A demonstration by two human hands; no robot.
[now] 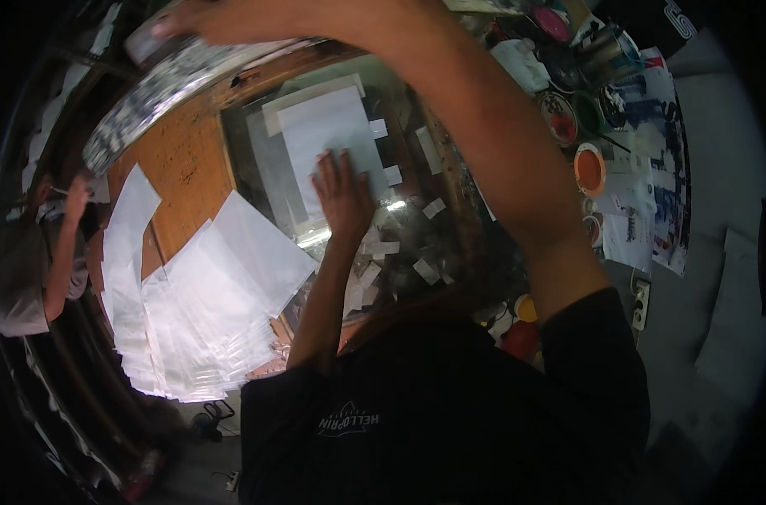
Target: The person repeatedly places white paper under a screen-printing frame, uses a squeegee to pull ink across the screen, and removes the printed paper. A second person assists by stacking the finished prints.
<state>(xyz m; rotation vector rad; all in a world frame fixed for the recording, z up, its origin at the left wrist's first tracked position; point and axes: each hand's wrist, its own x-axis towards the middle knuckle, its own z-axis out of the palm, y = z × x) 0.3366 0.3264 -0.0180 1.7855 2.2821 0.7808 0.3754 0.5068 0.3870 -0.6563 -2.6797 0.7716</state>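
My left hand lies flat, fingers spread, on the lower edge of a white sheet taped onto a glass-topped plate. My right arm reaches across the plate to the far left. There my right hand grips the upper edge of a long speckled frame that stands tilted above the wooden table. That hand is blurred. Small strips of white tape are stuck around the plate's near side.
A fanned pile of clear and white sheets lies at the left. Paint pots, one orange and one red, a metal can and printed papers crowd the right. Another person stands at the far left.
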